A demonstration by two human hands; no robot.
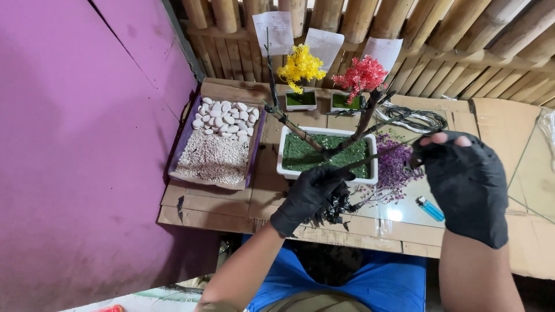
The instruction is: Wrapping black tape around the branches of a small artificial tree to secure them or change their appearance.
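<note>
Looking down from the head camera, a thin dark branch [378, 155] is held between two black-gloved hands, its long axis running from near left up to far right, almost level with a slight rise toward the right. It is slender, blackish and bare, like a wrapped wire stem. The left hand [309, 196] is closed loosely about its near-left end, fingers curled, with a clump of small black scraps [335, 209] just beside and below it. The right hand [465, 182] pinches the far-right end between thumb and bent fingers, the grip tight.

The branch hangs over the near edge of a white rectangular tray [281, 162] filled with green moss-like matting. From that tray rise two dark trunks [298, 132], one leaning far left, the other far right, joining low at the middle in a V.

Counting the rest: two small white pots stand beyond the tray, one with a yellow miniature tree [300, 66], one with a red miniature tree [360, 75]. Three sheets of paper [274, 32] hang on the bamboo wall behind. One purple-edged box [174, 164] on the left holds large white pebbles at its far end and fine pale gravel at its near end. One bunch of purple sprigs [394, 167] lies right of the tray, one coil of wire [419, 120] lies farther off, and one blue lighter [430, 208] lies near the right hand on the cardboard-covered table [231, 211].
</note>
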